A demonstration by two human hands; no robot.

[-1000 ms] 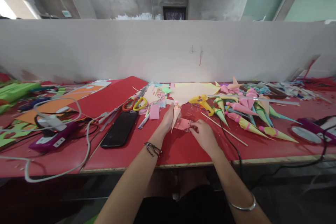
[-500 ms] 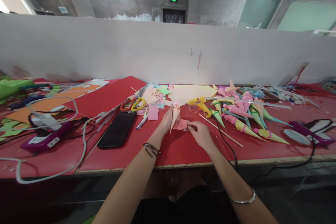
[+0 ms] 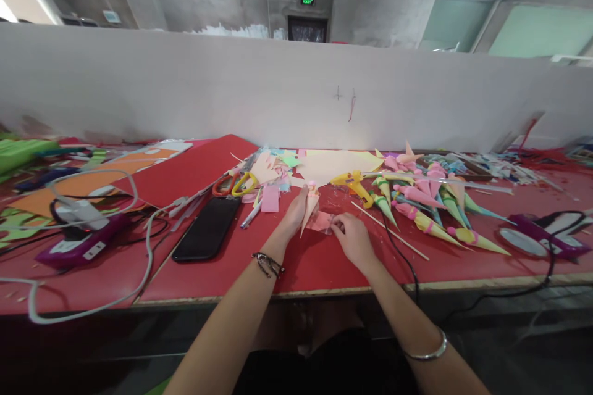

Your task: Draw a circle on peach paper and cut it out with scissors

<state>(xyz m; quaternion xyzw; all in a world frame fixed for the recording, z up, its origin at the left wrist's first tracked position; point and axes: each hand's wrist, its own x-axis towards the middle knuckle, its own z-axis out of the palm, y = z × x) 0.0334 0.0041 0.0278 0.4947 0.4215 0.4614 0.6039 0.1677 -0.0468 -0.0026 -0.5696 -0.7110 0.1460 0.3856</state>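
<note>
I read my clock from the peach paper cone (image 3: 309, 207), with twelve at the white partition (image 3: 208, 86) behind the tabletop (image 3: 324, 274). My left hand (image 3: 293, 213) has that cone in its grasp, broad pink-topped end toward twelve, tip pointing between six and seven. Just beside it, at four, lies a small pink piece (image 3: 320, 222) (I can't make out from here whether it is paper or a packet). My right hand (image 3: 354, 236) is at four too, a little farther out, thumb and fingers narrowed at the near edge of that piece; I cannot tell whether they pinch it.

At two sits the yellow glue gun (image 3: 354, 183), its black cord (image 3: 404, 251) running off toward four. A thin wooden stick (image 3: 391, 231) lies slantwise between three and four, and farther out, close to three, is a heap of finished-looking cones (image 3: 430, 188) in pink, yellow, green and blue. A cream sheet (image 3: 340, 163) lies at one, near the partition.

On the other side, a pink paper square (image 3: 270, 199) and the yellow-handled scissors (image 3: 243, 184) are around ten, with a large red sheet (image 3: 189, 170) beyond. The black phone (image 3: 207, 229) lies at nine; well past it, also at nine, is a purple power strip (image 3: 86, 247).
</note>
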